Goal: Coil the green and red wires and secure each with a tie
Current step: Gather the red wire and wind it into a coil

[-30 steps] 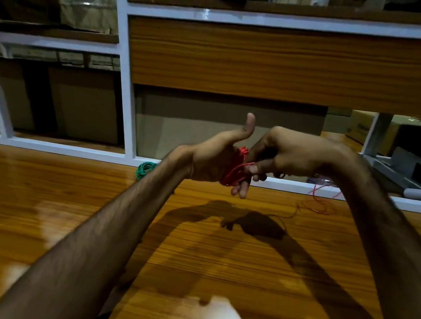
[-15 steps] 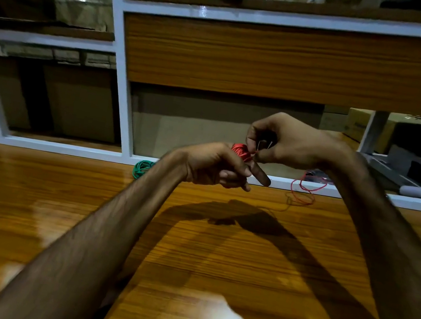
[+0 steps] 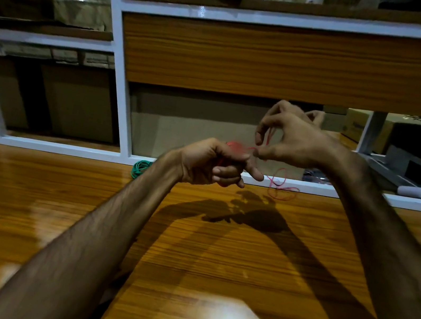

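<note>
My left hand (image 3: 211,163) is held above the wooden table (image 3: 82,221), its fingers curled around a coil of red wire (image 3: 233,146) that is mostly hidden in the fist. My right hand (image 3: 287,141) is just right of it and slightly higher, pinching a strand of the same red wire between thumb and fingertips. The loose tail of the red wire (image 3: 280,190) hangs down and loops on the table near its far edge. A small green wire coil (image 3: 140,167) lies on the table at the far edge, partly behind my left wrist.
A white metal frame (image 3: 121,83) with a wooden panel (image 3: 289,64) rises right behind the table's far edge. Cardboard boxes stand beyond it. A white paper roll (image 3: 415,191) lies at the back right.
My right hand has lifted and swung to the right with the red strand, and its fingers have spread. The left hand has turned knuckles-up and closed on the coil. The loose tail is shorter.
</note>
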A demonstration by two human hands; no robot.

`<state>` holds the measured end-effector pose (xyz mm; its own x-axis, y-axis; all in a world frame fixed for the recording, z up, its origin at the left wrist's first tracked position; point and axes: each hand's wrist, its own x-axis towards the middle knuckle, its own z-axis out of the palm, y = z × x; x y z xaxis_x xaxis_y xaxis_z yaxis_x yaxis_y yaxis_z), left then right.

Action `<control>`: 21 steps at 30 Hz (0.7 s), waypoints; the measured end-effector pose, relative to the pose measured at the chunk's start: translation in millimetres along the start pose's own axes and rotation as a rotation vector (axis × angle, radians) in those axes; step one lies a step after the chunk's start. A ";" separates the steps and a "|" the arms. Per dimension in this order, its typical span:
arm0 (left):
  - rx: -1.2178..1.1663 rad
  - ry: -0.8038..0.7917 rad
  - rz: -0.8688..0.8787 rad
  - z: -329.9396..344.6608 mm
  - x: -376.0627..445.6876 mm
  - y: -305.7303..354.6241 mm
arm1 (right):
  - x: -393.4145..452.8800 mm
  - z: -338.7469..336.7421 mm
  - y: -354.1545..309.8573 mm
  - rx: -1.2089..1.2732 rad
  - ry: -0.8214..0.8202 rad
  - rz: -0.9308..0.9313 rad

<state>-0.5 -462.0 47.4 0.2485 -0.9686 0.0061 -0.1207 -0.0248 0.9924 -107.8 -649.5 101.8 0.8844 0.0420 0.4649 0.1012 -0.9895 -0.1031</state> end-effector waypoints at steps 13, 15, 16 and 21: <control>-0.006 0.058 0.141 3.3 8.2 -6.3 | 1.4 -13.5 -1.5 0.429 -0.260 0.148; -0.021 0.115 0.170 5.0 9.5 -4.9 | 2.8 -11.8 -2.7 0.430 -0.235 0.198; -0.030 0.138 0.184 5.2 10.0 -4.9 | 3.8 -10.4 -2.5 0.416 -0.219 0.223; -0.071 0.191 0.205 2.7 14.5 -11.4 | 2.9 -8.5 -2.3 0.477 -0.174 0.202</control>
<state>1.9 -476.4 35.8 0.4028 -0.8876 0.2235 -0.1211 0.1904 0.9742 -109.4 -648.3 110.9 0.9657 -0.0802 0.2468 0.0813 -0.8097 -0.5812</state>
